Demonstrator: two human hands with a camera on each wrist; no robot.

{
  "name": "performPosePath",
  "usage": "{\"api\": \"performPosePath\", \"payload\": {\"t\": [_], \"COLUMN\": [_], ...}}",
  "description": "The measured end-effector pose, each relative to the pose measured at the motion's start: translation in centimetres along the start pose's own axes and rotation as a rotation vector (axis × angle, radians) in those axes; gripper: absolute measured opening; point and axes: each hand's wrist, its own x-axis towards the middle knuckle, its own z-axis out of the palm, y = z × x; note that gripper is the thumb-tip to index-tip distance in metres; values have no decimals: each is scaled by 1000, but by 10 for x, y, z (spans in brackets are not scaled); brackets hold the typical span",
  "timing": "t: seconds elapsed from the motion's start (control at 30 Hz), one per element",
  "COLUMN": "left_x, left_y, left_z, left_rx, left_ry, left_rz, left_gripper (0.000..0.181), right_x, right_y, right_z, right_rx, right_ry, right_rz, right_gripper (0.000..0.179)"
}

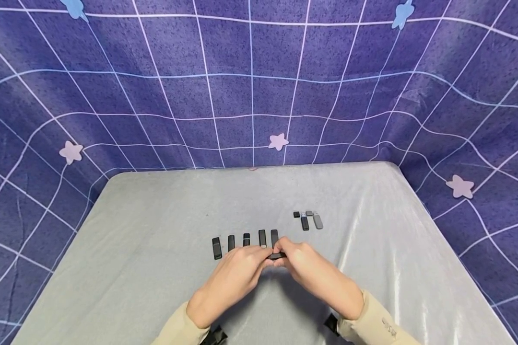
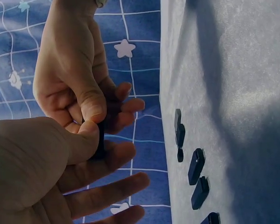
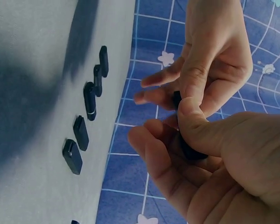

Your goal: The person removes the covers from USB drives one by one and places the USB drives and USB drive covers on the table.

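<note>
Both hands meet above the table and pinch one black USB flash drive (image 1: 277, 256) between thumbs and fingers. My left hand (image 1: 241, 262) grips one end, and my right hand (image 1: 306, 261) the other. Close up in the left wrist view, the dark drive (image 2: 101, 140) is mostly covered by the thumbs. From the right wrist view, a wider dark part of the drive (image 3: 192, 150) shows under the right thumb. Whether its cap is on cannot be seen. Just beyond the hands lie black flash drives (image 1: 262, 238) in a row, several of them.
Farther right lie a black flash drive (image 1: 304, 223) with a bare metal plug and a grey flash drive (image 1: 318, 221). A black cap (image 1: 296, 214) and a grey cap (image 1: 309, 213) sit beside them. A grey cloth covers the table (image 1: 155, 206); a purple gridded curtain (image 1: 224, 96) surrounds it.
</note>
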Motion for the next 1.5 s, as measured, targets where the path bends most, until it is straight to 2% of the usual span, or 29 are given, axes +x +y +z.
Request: {"api": "performPosePath", "payload": {"t": [0.27, 0.53, 0.87, 1.13, 1.33, 1.5], "left_x": [2, 5, 2, -1, 1, -2], "left_y": [2, 3, 4, 4, 2, -1], "left_z": [0, 0, -2, 0, 0, 1], "left_rx": [23, 57, 75, 105, 74, 56], "left_ry": [-8, 2, -35, -50, -33, -49], "left_rz": [-21, -13, -35, -54, -22, 21], "left_gripper": [16, 19, 27, 33, 31, 30], "right_x": [0, 3, 1, 3, 7, 8], "right_y": [-2, -6, -9, -12, -10, -7], "right_z": [-4, -10, -8, -4, -8, -9], "right_rx": [50, -48, -106, -39, -9, -2], "right_ry": [-38, -165, -173, -186, -197, -230], "right_rz": [12, 62, 30, 63, 24, -4], "right_gripper": [10, 17, 20, 25, 18, 15]}}
